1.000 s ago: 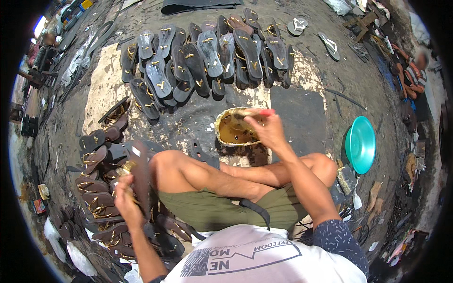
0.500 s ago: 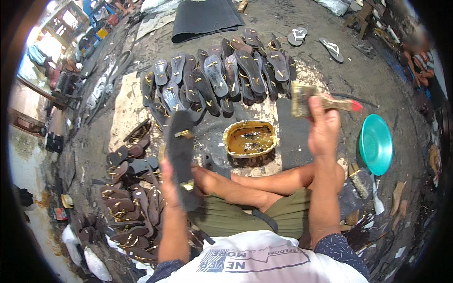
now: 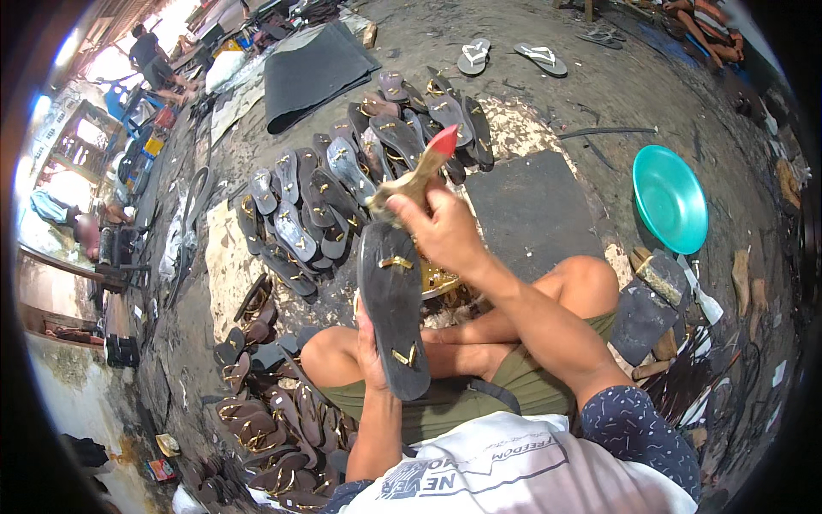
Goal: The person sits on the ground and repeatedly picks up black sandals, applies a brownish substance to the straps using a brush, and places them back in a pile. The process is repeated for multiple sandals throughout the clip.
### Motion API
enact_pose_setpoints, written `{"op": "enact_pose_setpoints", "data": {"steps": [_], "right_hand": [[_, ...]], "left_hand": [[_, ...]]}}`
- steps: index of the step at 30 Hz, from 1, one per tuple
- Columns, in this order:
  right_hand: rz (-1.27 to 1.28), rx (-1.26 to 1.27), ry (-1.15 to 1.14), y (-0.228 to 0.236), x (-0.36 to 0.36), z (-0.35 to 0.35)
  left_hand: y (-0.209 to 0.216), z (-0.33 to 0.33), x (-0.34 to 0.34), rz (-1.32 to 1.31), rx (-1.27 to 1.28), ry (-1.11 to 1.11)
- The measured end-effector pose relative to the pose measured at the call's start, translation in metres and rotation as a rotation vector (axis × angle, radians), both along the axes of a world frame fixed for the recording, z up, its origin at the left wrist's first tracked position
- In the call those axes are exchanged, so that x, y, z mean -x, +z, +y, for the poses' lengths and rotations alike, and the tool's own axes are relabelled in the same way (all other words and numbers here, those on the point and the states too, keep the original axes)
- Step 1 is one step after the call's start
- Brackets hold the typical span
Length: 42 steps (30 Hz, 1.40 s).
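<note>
My left hand (image 3: 369,349) is closed around a dark sandal sole (image 3: 390,300) from below, its underside turned up. Gold strap ends lie on this face near both ends. My right hand (image 3: 451,233) grips a wide paintbrush (image 3: 421,178) with a red-tipped wooden handle. The bristles are at the sole's far end; whether they touch it I cannot tell. Partly hidden behind the sole and my right wrist is a tub of yellowish-brown liquid (image 3: 441,281). Beyond it, rows of similar dark soles (image 3: 325,201) with gold strap ends lie on the floor.
Brown sandals with gold straps (image 3: 282,420) are heaped at my left. A green basin (image 3: 670,201) stands to the right. Farther off are a black sheet (image 3: 312,77) and a pair of flip-flops (image 3: 541,58). Two people are in the background, one at each side.
The brush has moved left, from above the floor at right to the sole's far end. The sole has moved right, more squarely before me. The head view has turned.
</note>
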State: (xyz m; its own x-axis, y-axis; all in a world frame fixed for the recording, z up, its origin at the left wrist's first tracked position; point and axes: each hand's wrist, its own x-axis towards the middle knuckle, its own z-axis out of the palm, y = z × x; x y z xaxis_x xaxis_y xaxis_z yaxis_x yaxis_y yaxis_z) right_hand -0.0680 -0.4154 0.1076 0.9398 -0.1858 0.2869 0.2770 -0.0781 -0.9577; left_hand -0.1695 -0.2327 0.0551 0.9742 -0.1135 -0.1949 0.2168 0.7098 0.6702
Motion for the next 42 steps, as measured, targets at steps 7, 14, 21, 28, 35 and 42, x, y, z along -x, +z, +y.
{"op": "enact_pose_setpoints", "data": {"steps": [7, 14, 21, 28, 35, 42], "right_hand": [[-0.097, -0.064, -0.002, -0.024, 0.016, 0.002], [-0.300, 0.219, 0.135, 0.012, 0.016, 0.020], [-0.028, 0.005, 0.400, -0.033, 0.119, 0.047], [-0.496, 0.401, 0.210, 0.002, -0.002, 0.018], [-0.408, 0.243, 0.465, -0.001, 0.089, 0.010], [-0.077, -0.177, -0.235, 0.020, 0.134, -0.103]], "left_hand": [[0.001, 0.008, -0.003, -0.002, 0.067, 0.037], [0.019, 0.008, -0.032, 0.001, 0.276, 0.032], [0.019, 0.031, -0.084, 0.030, 0.337, 0.153], [0.022, -0.026, -0.066, 0.113, 0.321, 0.035], [0.005, 0.003, -0.096, 0.032, 0.231, -0.053], [-0.059, -0.075, -0.144, 0.287, 0.328, -0.140]]}}
